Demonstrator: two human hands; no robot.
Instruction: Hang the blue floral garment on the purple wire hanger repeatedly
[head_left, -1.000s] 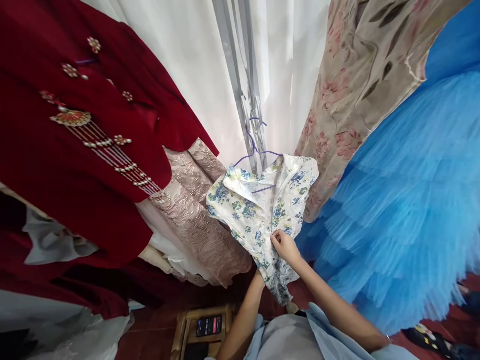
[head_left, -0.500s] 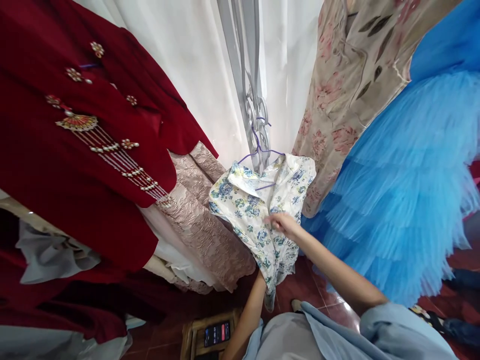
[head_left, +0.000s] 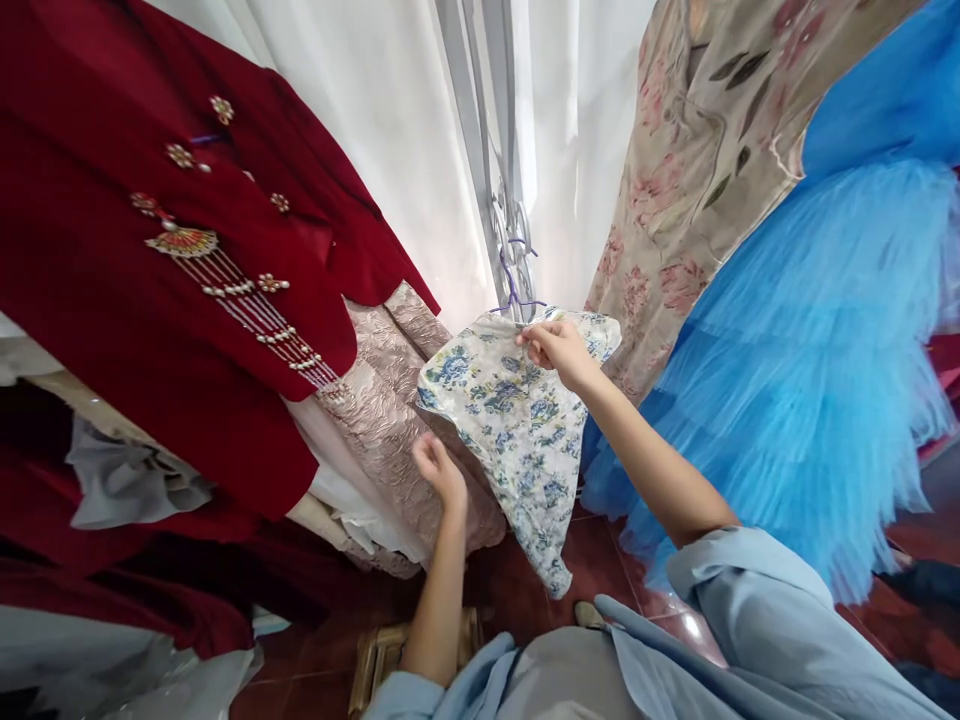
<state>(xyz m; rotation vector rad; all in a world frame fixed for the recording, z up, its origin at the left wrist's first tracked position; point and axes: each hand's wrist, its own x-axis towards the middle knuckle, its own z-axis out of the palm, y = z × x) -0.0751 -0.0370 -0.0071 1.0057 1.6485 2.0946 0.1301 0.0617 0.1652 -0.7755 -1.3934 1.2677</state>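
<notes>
A white sleeveless-looking blouse (head_left: 510,410) with blue flowers hangs from a purple hanger (head_left: 516,292) in the middle of the head view. At its neckline, my right hand (head_left: 559,350) pinches the cloth just below the hanger. The blouse front now shows as one smooth panel, narrowing to a point at the bottom. My left hand (head_left: 441,470) is to the left of the blouse, apart from it, with fingers curled and nothing seen in them; it is slightly blurred. Behind that hand hangs a pink brocade skirt (head_left: 397,400).
A grey metal stand (head_left: 484,100) carries the hanger before white curtains (head_left: 375,100). On the left hangs a dark red velvet garment (head_left: 247,400) with beaded ornaments. A beige floral dress (head_left: 660,230) and a blue ruffled tulle dress (head_left: 757,350) crowd the right. A wooden-framed object (head_left: 367,670) lies below.
My right hand has risen from the blouse's front to its neckline. My left hand has come out from beneath the blouse to its left. The open collar no longer shows.
</notes>
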